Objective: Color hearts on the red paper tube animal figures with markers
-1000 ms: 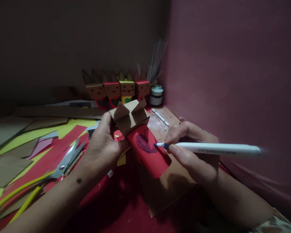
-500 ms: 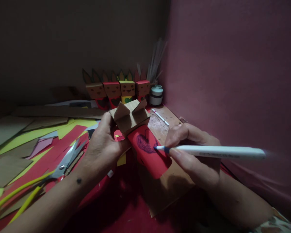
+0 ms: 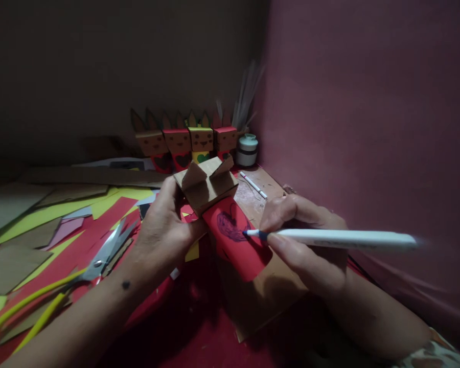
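My left hand [image 3: 168, 225] grips a cardboard figure by its box-shaped head [image 3: 207, 189], which has two pointed ears. Below the head is a red paper tube body [image 3: 239, 253], tilted toward the lower right. A dark heart [image 3: 232, 225] is drawn on the tube, mostly coloured in. Between thumb and fingers, my right hand [image 3: 306, 240] pinches a white marker [image 3: 341, 238] with a blue collar. Its tip touches the right side of the heart. Beneath the figure lies a piece of brown cardboard [image 3: 268, 312].
Yellow-handled scissors [image 3: 97, 263] lie open on coloured paper [image 3: 111, 217] and cardboard scraps at left. Several finished box-headed figures [image 3: 202, 139] stand at the back beside a pale jar [image 3: 247, 151]. Another marker [image 3: 253, 185] rests behind my right hand. A pink wall or cloth [image 3: 368, 128] bounds the right.
The marker tip has shifted very slightly on the heart, and its far end has dipped a little. Both hands keep their holds; the figure has barely moved.
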A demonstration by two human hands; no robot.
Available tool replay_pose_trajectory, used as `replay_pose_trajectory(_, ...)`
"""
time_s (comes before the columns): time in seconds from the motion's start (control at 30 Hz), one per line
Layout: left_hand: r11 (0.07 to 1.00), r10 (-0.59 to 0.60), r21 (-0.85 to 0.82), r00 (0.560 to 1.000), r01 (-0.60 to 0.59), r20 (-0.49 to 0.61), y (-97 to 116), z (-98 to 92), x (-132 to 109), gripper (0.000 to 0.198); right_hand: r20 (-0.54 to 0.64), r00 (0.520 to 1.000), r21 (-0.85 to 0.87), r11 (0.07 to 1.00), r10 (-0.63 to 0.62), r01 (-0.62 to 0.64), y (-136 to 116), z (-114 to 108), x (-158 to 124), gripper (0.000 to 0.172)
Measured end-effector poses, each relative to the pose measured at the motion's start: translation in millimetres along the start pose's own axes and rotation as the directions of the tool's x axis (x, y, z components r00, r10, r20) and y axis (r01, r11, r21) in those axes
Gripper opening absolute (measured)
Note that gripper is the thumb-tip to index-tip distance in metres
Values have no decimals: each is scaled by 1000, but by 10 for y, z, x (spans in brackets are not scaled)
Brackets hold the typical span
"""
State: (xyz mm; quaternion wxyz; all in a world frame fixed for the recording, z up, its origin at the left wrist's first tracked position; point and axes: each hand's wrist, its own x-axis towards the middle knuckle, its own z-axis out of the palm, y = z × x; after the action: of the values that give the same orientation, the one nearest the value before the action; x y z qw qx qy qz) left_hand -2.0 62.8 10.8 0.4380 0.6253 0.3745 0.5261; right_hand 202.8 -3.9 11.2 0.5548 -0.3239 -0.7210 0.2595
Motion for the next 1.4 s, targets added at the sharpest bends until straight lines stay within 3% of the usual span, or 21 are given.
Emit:
replay_pose_trajectory(0.33, 999, -51, 11, 999, 51, -11, 40, 33, 9, 67, -11, 1000, 0, 1000, 4, -4, -37, 41, 39, 12)
replay_pose_trajectory(0.5, 1000, -14, 18, 1000, 14, -8, 3, 15, 1, 61, -15, 1000, -24, 1000, 4, -5, -76, 43, 54, 13)
replay_pose_trajectory(0.8, 1000, -17, 16, 1000, 17, -21, -37, -5, 13, 73, -26, 999, -26, 999, 20, -20, 11, 9, 1, 10)
replay_pose_trajectory(0.97, 1000, -11, 11, 1000, 11, -6, -20, 4, 10, 64, -1, 1000, 5, 1000, -7, 7, 11, 16, 8, 13)
replay_pose_trajectory(1.17, 1000, -30, -3, 1000, 30, 6, -3, -4, 0, 65, -45, 999, -11, 1000, 12, -13, 5, 38, 27, 9)
replay_pose_trajectory(1.4, 998, -62, -4, 998, 62, 2, 35, 12, -9, 61, -12, 1000, 2, 1000, 2, -2, -17, 42, 39, 12)
